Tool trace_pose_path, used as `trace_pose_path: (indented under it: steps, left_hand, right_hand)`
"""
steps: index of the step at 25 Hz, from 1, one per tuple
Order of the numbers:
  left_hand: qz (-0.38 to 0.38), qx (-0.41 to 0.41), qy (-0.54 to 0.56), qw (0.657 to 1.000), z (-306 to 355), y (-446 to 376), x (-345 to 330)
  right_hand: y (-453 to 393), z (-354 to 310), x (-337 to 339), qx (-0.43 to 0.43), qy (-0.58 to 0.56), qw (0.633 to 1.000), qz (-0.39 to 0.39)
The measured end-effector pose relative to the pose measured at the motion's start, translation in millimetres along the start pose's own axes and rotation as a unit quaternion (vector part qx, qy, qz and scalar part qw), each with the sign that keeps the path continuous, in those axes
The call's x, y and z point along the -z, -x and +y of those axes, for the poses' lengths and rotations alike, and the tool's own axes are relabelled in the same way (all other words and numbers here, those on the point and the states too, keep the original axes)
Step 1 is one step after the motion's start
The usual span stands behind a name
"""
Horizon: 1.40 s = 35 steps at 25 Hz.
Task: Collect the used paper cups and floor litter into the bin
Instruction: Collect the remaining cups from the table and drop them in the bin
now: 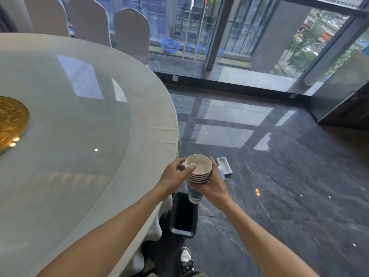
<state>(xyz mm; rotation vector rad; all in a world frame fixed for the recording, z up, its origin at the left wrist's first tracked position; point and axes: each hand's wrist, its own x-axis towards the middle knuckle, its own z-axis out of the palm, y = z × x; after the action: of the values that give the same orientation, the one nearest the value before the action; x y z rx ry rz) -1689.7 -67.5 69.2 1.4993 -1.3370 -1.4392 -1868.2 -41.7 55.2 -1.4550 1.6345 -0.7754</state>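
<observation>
From the head view, the person stands at the edge of a big round desk (139,92) covered in a pale cloth, with a glass turntable (69,116) on top and a gold disc (11,122) at its centre. Both hands meet just past the desk's rim, over the dark polished floor (279,176). The right hand (214,185) is wrapped around a stack of paper cups (199,172) nested one inside another, gripping it from the side and below. The left hand (175,176) is closed on the rim of the top cup, thumb hooked over the lip into its mouth. The stack tilts a little, its white and blue bottom end pointing down toward a black bin (182,213) that stands on the floor just beside the tablecloth, directly below the hands. On the floor near the hands, beyond the right one, lie a small open white box (225,165) and a blue and white tube (221,172) touching or nearly touching it. One shoe (185,260) shows at the bottom. Covered chairs (131,31) line the far side by the windows.
</observation>
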Motion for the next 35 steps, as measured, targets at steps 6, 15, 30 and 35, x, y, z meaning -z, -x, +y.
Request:
trace_pose_path:
  steps: [6, 15, 30, 35]
  left_hand:
    - [-0.012, 0.024, -0.011, 1.0, -14, -5, -11]
    - [0.015, 0.033, -0.076, 0.996, -25, -27, -38]
    - [0.114, 0.141, -0.093, 0.979, -22, -50, -148]
    - [0.161, 0.224, -0.026, 0.961, -68, -39, -171]
  right_hand:
    - [6, -1, 6, 0.008, 0.027, 1.0, 0.013]
    - [-19, 24, 29, -0.067, -0.023, 0.993, -0.098]
    - [-74, 97, 122, -0.158, -0.105, 0.94, -0.282]
    - [-72, 137, 102, -0.186, -0.068, 0.937, -0.287]
